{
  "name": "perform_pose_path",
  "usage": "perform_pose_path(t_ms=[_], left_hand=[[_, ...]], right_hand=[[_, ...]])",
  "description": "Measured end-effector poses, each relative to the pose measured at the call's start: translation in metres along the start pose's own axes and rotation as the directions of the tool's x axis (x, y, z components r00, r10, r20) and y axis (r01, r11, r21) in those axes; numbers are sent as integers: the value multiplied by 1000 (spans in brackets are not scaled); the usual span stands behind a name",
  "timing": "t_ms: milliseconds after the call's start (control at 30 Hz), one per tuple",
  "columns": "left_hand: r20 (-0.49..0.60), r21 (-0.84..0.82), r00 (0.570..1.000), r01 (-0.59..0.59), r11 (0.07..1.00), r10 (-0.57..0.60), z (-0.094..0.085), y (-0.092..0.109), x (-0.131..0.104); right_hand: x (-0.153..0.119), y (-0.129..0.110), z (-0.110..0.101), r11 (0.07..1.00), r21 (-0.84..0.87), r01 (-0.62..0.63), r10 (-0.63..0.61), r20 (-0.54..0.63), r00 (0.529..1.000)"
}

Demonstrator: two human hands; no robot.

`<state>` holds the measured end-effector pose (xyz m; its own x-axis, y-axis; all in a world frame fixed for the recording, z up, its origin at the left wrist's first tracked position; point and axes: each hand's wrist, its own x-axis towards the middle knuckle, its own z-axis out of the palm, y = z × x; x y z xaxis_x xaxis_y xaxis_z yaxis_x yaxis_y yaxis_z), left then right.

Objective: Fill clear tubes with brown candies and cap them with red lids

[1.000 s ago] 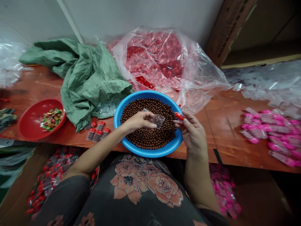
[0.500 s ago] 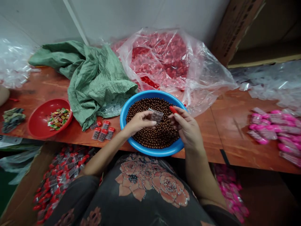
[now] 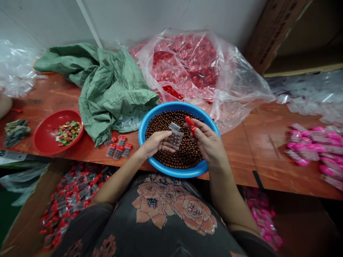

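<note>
A blue basin (image 3: 144, 142) full of small brown balls (image 3: 184, 157) stands at the table's front edge. Over its left half, my left hand (image 3: 158, 143) holds a small clear plastic box (image 3: 175, 139) with brown balls inside, its open end tilted up and away. My right hand (image 3: 209, 139), above the basin's right side, pinches a red cap (image 3: 190, 123) between thumb and fingers. The cap and the box are apart. Several filled boxes with red caps (image 3: 118, 151) lie on the table left of the basin.
A red bowl (image 3: 44, 134) of wrapped candies and a green cloth (image 3: 107, 85) are on the left. Behind the basin lies a clear bag (image 3: 230, 85) of red parts. Pink-capped boxes (image 3: 305, 144) lie at right. Below the table, red-capped boxes (image 3: 72, 200) fill a carton.
The red cap in my right hand has turned and now shows more fully, a little further left. My left hand has tilted the box and lowered it slightly. The view has shifted a little.
</note>
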<state>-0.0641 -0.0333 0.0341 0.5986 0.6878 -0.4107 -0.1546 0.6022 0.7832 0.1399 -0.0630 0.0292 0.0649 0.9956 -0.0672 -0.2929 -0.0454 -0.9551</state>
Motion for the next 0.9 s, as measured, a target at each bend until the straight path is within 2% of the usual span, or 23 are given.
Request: perform_pose_path(t_ms=[267, 400, 467, 533, 600, 667, 767, 900], left_hand=[[8, 183, 994, -111, 977, 111, 6, -5, -5], [22, 265, 988, -151, 952, 151, 6, -7, -7], [23, 312, 985, -169, 935, 171, 6, -8, -7], [27, 355, 978, -204, 912, 208, 4, -10, -6], [34, 413, 965, -250, 876, 259, 3, -12, -6], [34, 482, 950, -287, 828, 310, 1, -13, -6], [40, 548, 933, -319, 773, 357, -1, -13, -7], [39, 594, 924, -327, 735, 380, -1, -11, -8]], right_hand=[[-2, 0, -2, 992, 33, -125, 123, 55, 991], [-3, 5, -5, 994, 9, -107, 106, 58, 993], [-4, 8, -5, 996, -84, -31, 37, 73, 997], [-6, 8, -4, 961, -252, 116, -87, 125, 988], [-9, 7, -2, 866, -408, 288, -213, 219, 952], [-12, 6, 1, 769, -482, 420, -302, 305, 903], [-15, 8, 3, 683, -513, 520, -377, 362, 852], [-16, 16, 4, 606, -535, 589, -433, 400, 808]])
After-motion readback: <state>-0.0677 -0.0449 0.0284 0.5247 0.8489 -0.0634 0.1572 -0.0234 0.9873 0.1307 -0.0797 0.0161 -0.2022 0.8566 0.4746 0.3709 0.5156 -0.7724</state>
